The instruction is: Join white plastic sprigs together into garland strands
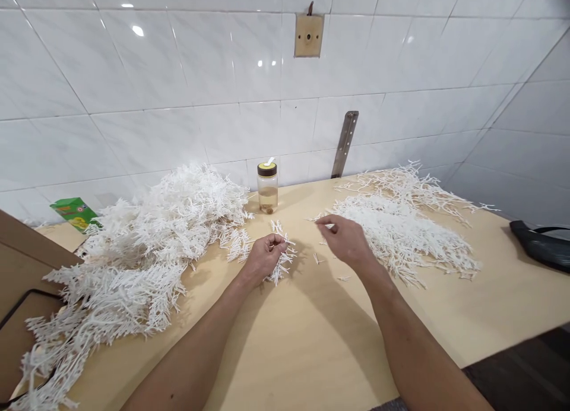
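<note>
My left hand [263, 258] pinches a white branching plastic sprig [280, 269] between thumb and fingers, just above the table. To its right, my right hand [346, 240] is raised with thumb and forefinger pressed together; whether a small piece sits between them is too small to tell. Beside the right hand lies a flat pile of white branched sprigs [396, 236]. On the left rises a much larger tangled heap of the same white sprigs [151, 239]. Small loose white bits [317, 258] lie on the wooden table [289, 351] between the hands.
A clear jar [268, 194] with a dark lid and some liquid stands near the tiled wall. Behind the table a metal strip [345, 144] leans on the wall. At left are a green box [75, 214] and a brown board [31, 256]; at right, a black object [541, 244].
</note>
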The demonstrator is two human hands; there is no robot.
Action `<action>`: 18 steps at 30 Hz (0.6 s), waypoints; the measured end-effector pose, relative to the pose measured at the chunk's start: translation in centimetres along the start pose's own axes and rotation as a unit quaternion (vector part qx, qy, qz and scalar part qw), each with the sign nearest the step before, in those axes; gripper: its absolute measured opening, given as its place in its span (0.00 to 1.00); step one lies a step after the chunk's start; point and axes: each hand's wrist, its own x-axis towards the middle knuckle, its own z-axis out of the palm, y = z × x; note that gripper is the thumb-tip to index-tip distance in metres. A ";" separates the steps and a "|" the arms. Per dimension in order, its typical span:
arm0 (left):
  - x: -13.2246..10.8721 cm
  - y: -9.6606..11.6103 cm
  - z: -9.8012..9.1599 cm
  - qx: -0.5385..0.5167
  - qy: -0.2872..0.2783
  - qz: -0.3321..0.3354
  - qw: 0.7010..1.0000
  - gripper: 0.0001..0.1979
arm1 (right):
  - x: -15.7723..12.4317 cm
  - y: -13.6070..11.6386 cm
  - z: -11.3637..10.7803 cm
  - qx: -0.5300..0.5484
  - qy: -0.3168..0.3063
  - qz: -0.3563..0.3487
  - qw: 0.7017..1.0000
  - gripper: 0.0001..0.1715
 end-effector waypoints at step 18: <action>-0.3 0.4 0.4 0.137 -0.005 -0.001 0.991 0.06 | -2.3 -3.7 3.8 -0.094 -0.133 -0.149 0.975 0.12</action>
